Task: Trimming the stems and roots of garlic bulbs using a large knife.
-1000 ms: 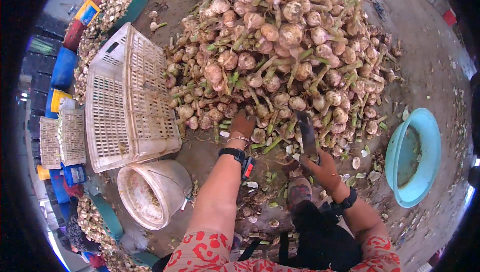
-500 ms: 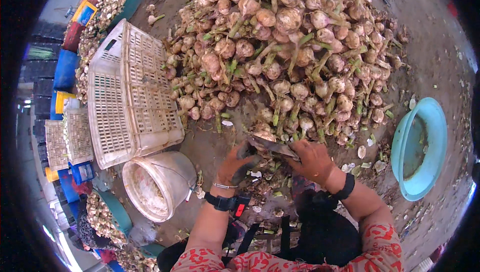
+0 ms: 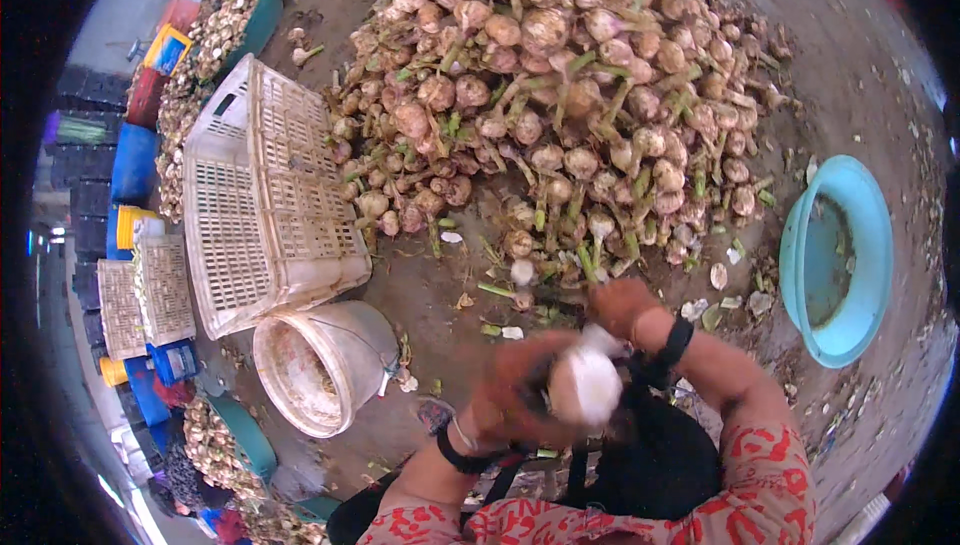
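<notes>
Blurred by motion, my left hand (image 3: 520, 385) holds a white garlic bulb (image 3: 585, 385) in front of my lap. My right hand (image 3: 622, 307) is closed just beyond and right of the bulb, near the heap's front edge. Its fingers hide what they grip; no knife blade shows clearly. Ahead rises a large heap of garlic bulbs (image 3: 560, 75) with cut green stems and soil on their skins. A few loose bulbs, one of them a small white-tipped bulb (image 3: 522, 272), lie at its near edge.
At the left a white slatted plastic crate (image 3: 270, 195) stands beside the heap, with a white bucket (image 3: 330, 365) tipped toward the left nearer me. A turquoise basin (image 3: 840, 260) lies right. Peel scraps (image 3: 718, 277) litter the floor. More garlic piles (image 3: 205, 445) and tubs line the far left.
Both hands have parted from their work at the heap's edge. The left has come nearer my body with a white bulb showing; the knife in the right hand has gone from sight.
</notes>
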Demonstrator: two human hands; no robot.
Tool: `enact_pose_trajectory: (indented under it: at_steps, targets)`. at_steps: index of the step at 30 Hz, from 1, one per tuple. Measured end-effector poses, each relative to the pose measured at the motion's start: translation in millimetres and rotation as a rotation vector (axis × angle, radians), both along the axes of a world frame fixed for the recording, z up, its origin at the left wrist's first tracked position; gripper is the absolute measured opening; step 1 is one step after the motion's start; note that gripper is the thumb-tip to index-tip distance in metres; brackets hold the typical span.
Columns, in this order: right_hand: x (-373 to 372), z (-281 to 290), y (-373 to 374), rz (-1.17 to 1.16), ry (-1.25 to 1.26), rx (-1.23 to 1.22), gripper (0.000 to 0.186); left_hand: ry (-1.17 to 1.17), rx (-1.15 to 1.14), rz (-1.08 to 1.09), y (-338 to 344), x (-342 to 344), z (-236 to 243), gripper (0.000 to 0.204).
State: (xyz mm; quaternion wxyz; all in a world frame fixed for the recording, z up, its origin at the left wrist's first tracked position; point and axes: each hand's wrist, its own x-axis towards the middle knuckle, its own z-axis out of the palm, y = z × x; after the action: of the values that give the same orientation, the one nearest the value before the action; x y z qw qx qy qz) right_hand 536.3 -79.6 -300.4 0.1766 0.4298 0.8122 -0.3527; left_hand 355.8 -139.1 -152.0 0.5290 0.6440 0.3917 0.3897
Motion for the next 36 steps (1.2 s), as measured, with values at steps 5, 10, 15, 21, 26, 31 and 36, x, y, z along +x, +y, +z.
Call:
enact_pose_trajectory:
  at_steps: [5,10,15,21,26,31,36]
  targets:
    - [-8.2,38.5,6.5,-0.483,0.633,-0.180,0.042,0.048,-0.216,0.206,3.6,-17.5,-6.1,0.072]
    - [-14.5,89.8,6.5,-0.678,1.255,-0.318,0.037,0.806,0.285,0.292,14.1,-12.1,-1.0,0.071]
    - [-12.7,83.6,10.1,-0.713,1.080,-0.288,0.033,0.116,-0.254,0.417,12.4,-9.8,-28.9,0.051]
    - [-4.6,63.0,11.1,-0.351,0.531,0.089,0.032,-1.034,-0.410,0.019,9.0,-73.4,-92.9,0.034]
    - [18.4,36.7,-2.3,-0.467,0.677,0.333,0.031,-0.117,-0.447,0.747,-16.2,-224.7,-59.7,0.045]
    - [12.6,22.6,2.5,-0.743,0.708,0.036,0.032,0.886,-0.205,0.242,0.6,-59.1,-143.3,0.051]
    - [3.6,25.3,-7.0,-0.767,0.726,-0.015,0.031,1.262,-0.219,0.024,-6.5,-48.1,-202.3,0.052]
